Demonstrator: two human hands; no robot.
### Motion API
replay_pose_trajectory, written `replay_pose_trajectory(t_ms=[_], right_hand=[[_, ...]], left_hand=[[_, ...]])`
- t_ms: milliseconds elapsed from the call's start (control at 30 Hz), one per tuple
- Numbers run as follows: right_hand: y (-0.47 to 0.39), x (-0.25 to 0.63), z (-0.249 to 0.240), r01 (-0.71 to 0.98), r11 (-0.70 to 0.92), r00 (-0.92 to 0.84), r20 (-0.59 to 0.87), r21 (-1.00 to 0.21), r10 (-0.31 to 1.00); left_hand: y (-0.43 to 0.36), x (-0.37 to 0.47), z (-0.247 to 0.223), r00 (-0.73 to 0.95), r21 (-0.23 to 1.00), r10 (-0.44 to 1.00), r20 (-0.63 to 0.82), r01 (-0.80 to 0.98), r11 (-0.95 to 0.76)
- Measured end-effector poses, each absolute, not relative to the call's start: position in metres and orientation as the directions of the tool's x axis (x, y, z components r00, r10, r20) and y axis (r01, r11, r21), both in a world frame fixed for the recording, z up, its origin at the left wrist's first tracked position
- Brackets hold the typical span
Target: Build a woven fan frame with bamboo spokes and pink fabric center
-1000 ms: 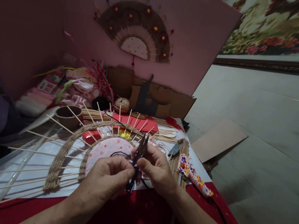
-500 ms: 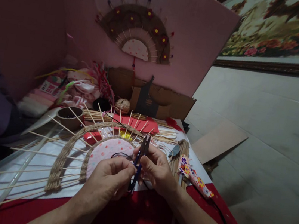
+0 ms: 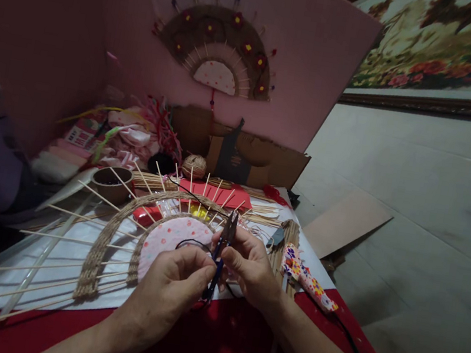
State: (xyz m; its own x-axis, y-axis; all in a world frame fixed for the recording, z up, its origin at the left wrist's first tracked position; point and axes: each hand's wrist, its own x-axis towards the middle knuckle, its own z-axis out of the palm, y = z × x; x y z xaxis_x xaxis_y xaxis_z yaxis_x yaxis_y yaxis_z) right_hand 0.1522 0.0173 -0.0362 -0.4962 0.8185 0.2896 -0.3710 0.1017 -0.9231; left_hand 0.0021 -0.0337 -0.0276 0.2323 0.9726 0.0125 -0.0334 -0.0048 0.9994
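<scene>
In front of me my right hand (image 3: 254, 269) is closed around small snips (image 3: 218, 263) with blue handles, their dark jaws pointing up and away. My left hand (image 3: 175, 292) is closed in a pinch beside the handles. A thin black cord (image 3: 193, 242) loops out behind its fingertips, where my fingers hide the exact grip. Beyond the hands lies a half-round fan frame of thin sticks, with a woven twine band (image 3: 92, 261) across them. At its centre is a pink dotted cloth half-disc (image 3: 175, 232), partly covered by my left hand.
A flower-patterned glue gun (image 3: 308, 280) lies at the right by cardboard strips. Behind the frame are a brown bowl (image 3: 112, 184), a twine ball (image 3: 195, 166), red sheets (image 3: 227, 197) and a cardboard piece (image 3: 265, 160). A finished fan (image 3: 221, 43) hangs on the pink board.
The whole view has shifted very slightly. Both hands keep nearly the same pose, with the snips still between them.
</scene>
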Motion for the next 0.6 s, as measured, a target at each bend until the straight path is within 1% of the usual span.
replay_pose_trajectory(t_ms=[100,167,300,467,600], right_hand=[[0.0171,0.1519,-0.0358,-0.358,0.101,-0.500,0.282,-0.928,0.819],[0.0176,0.1513,-0.0365,-0.355,0.104,-0.495,0.281,-0.929,0.822],[0.0194,0.1505,-0.0392,-0.380,0.091,-0.503,0.288,-0.920,0.815],[0.0198,0.1496,-0.0399,-0.396,0.082,-0.505,0.292,-0.915,0.812],[0.0183,0.1484,-0.0394,-0.413,0.068,-0.480,0.281,-0.908,0.831]], left_hand=[[-0.0329,0.0049,-0.0296,0.197,0.999,0.980,0.039,0.007,-0.041],[-0.0317,0.0067,-0.0309,0.174,1.000,0.985,0.013,0.013,-0.016],[-0.0304,0.0070,-0.0296,0.186,0.988,0.978,-0.095,-0.101,0.115],[-0.0355,0.0050,-0.0219,0.171,0.965,0.983,-0.060,-0.244,0.102],[-0.0348,0.0051,-0.0235,0.197,0.956,0.977,-0.085,-0.262,0.136]])
